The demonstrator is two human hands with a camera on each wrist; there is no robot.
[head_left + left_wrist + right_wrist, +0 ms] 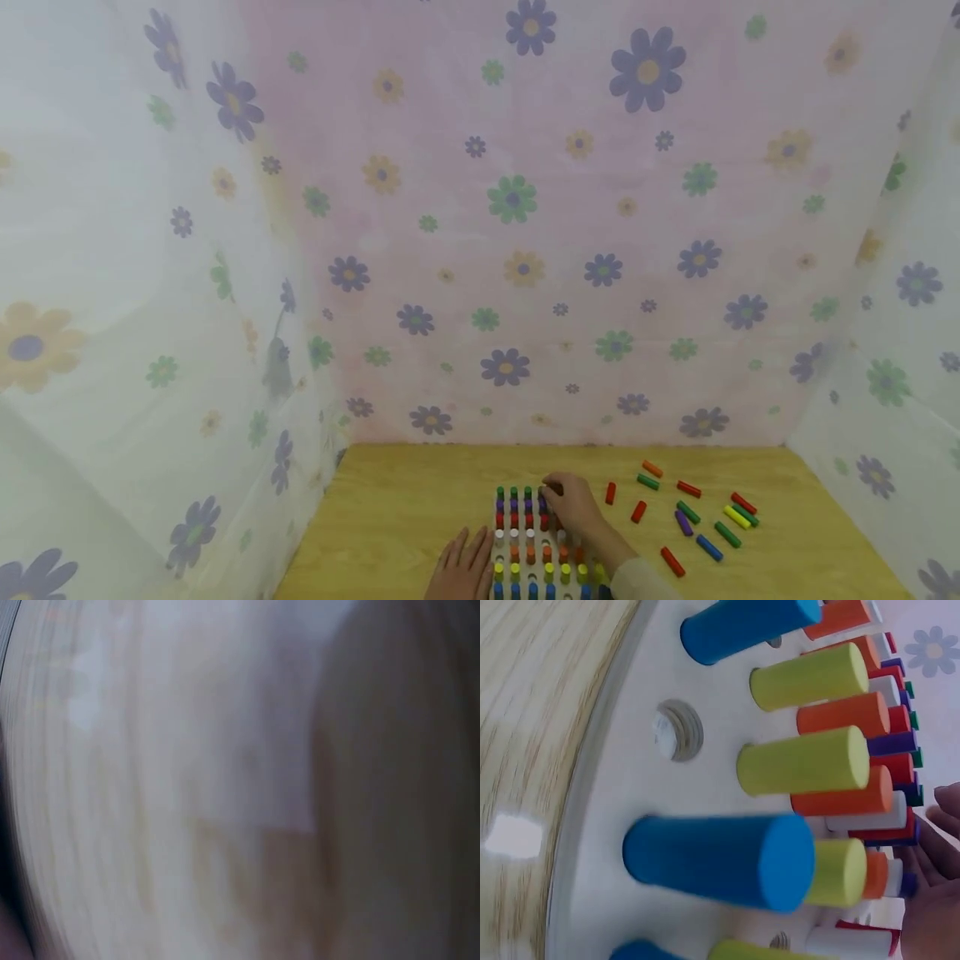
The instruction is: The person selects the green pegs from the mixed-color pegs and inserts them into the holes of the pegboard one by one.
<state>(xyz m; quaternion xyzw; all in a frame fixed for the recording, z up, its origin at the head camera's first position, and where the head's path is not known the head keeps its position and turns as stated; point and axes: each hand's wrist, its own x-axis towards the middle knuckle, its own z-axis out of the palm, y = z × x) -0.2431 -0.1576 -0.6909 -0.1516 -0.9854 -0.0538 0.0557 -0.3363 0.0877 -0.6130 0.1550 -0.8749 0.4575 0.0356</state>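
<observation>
A pale pegboard [622, 742] with rounded edges holds rows of upright coloured pegs. From the near side run blue pegs [716, 859], yellow pegs [806, 761], orange pegs [531, 554], white pegs [514, 537], red pegs [514, 522], purple pegs [513, 506] and green pegs [513, 492]. Several holes show between them. At the far row my right hand [576, 504] pinches a dark peg, partly hidden by the fingertips. My left hand [459, 568] lies with spread fingers against the board's left edge. The left wrist view is blurred.
Loose pegs lie scattered right of the board, among them a red peg [672, 561], a blue peg [708, 547], a purple peg [683, 522], a yellow peg [737, 517] and an orange peg [652, 468]. Flowered cloth [570, 367] encloses the wooden table [405, 483] behind and at both sides.
</observation>
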